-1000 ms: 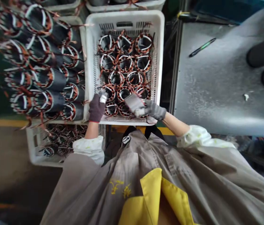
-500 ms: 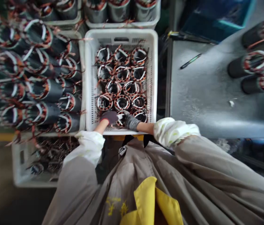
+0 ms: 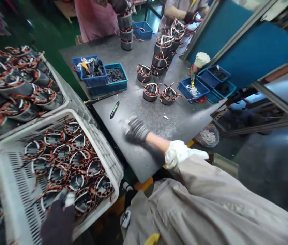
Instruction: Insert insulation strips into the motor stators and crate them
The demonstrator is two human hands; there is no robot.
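Observation:
My left hand (image 3: 59, 217), in a dark glove, reaches into the white plastic crate (image 3: 105, 146) at the lower left. Its fingers, one with a white tip, are closed at the rim of a motor stator (image 3: 48, 200) in the front row; the grip is partly hidden. Beside it stands another stator (image 3: 84, 201) with copper windings and white sleeving. Several more stators fill the crate upright. Over the metal table (image 3: 144, 163) is my right hand (image 3: 136, 130), in a grey striped glove. Its fingertips are smeared by motion, and whether they hold anything does not show. A green-and-black pen (image 3: 114, 110) lies nearby.
Another crate of stators (image 3: 44, 98) stands at left. On the table are blue bins of small parts (image 3: 94, 76), loose stators (image 3: 151, 92), stacked stators (image 3: 160, 56) and more bins (image 3: 193, 89). Two people work across it, one in a pink garment (image 3: 95, 20).
The view has swung right and up toward the table. My right hand has left the crate and moved over the tabletop, while my left hand stays at the front stators.

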